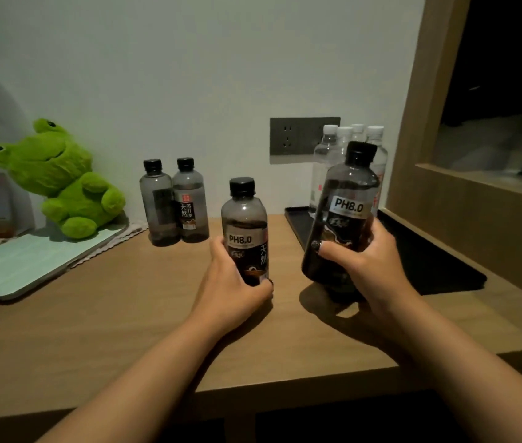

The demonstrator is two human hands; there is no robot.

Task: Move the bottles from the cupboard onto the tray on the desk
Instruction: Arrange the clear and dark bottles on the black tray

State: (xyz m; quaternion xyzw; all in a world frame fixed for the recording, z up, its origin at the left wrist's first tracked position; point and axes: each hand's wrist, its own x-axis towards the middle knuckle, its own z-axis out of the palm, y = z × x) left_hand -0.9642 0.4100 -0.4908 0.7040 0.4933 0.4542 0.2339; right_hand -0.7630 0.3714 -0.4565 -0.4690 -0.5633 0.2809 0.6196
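2 dark bottles in hand: left hand (237, 282) grips one (247, 231) upright above desk (125, 298); right hand (365, 260) grips another (342, 212), tilted, near tray (429, 257). Delivery step; next, probably set both on tray beside clear bottles (326, 161).

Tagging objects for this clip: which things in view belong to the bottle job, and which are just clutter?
Job:
left hand, gripping dark bottle
right hand, gripping second dark bottle
two dark bottles by the wall
black tray
clear bottles on the tray
desk

Clutter:
green frog plush
wall socket panel
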